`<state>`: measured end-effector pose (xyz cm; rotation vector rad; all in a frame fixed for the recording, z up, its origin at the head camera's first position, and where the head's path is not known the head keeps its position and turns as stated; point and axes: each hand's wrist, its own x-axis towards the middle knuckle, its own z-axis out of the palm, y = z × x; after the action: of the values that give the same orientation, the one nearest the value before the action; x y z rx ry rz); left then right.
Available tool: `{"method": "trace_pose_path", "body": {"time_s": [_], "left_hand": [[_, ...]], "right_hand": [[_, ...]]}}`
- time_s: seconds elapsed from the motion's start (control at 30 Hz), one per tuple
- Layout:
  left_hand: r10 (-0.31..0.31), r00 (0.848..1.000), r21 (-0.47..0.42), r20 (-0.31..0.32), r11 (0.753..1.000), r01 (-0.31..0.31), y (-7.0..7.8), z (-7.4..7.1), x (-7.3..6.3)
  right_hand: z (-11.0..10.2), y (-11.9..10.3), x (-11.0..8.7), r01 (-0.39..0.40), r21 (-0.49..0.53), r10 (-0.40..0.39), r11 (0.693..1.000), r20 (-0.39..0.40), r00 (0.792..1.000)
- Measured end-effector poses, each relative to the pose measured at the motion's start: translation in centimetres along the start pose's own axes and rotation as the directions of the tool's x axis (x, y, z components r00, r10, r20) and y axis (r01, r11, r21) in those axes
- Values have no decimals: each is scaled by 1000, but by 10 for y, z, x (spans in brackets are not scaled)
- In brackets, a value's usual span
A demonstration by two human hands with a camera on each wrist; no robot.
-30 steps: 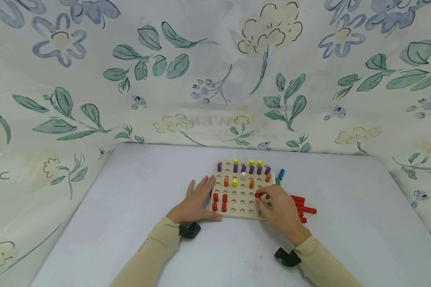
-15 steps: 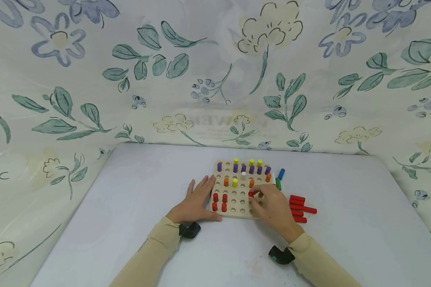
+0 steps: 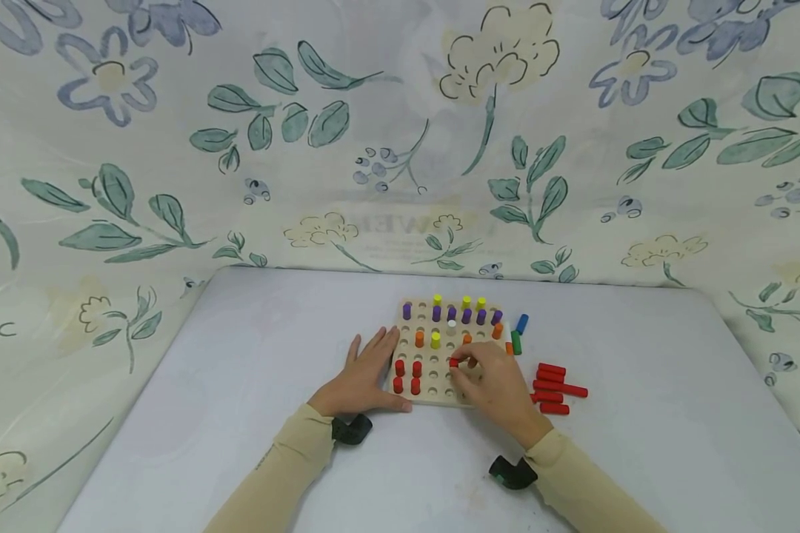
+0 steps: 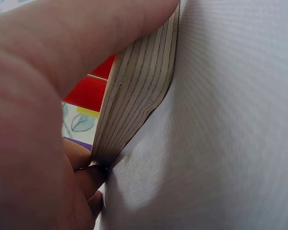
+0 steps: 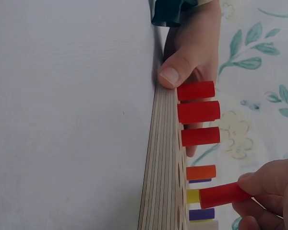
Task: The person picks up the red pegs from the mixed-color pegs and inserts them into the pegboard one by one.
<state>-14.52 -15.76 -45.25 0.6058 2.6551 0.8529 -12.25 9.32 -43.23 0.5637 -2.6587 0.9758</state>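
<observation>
My right hand point(image 3: 500, 381) pinches a red peg point(image 3: 453, 363) between thumb and fingertips over the middle of a wooden pegboard point(image 3: 441, 368). In the right wrist view, the held peg point(image 5: 223, 194) points at the board's face with a small gap. My left hand point(image 3: 363, 381) rests against the board's left side, its fingers extended and its thumb along the near edge. In the left wrist view, the thumb point(image 4: 86, 38) lies against the board's layered edge point(image 4: 139, 76). Several red pegs point(image 3: 416, 377) stand upright at the board's near left corner, beside that hand.
Purple pegs point(image 3: 467, 317) and yellow pegs point(image 3: 467, 302) stand in the far rows, with orange pegs point(image 3: 419, 339) nearer. Loose red pegs point(image 3: 560, 389) lie right of the board, and a blue peg point(image 3: 522, 323) and a green peg point(image 3: 516, 343) lie farther back.
My right hand has moved left across the board with the red peg, uncovering more of the loose red pegs. The left hand has stayed in place.
</observation>
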Motion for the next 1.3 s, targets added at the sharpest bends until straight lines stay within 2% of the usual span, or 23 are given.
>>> {"method": "trace_pose_path", "body": {"time_s": [0.13, 0.5, 0.93, 1.3], "left_hand": [[-3, 1000, 2, 1, 1000, 3, 0, 1, 0], [-3, 1000, -6, 4, 1000, 3, -2, 1, -1], [7, 1000, 9, 1, 1000, -7, -2, 0, 0], [12, 1000, -11, -2, 1000, -12, 0, -1, -1]], "right_hand": [[2, -4, 1, -19, -1, 19, 1000, 28, 999], [9, -9, 3, 6, 28, -8, 1000, 46, 999], [14, -12, 6, 43, 5, -43, 999, 28, 999], [18, -13, 8, 25, -4, -25, 1000, 60, 998]]}}
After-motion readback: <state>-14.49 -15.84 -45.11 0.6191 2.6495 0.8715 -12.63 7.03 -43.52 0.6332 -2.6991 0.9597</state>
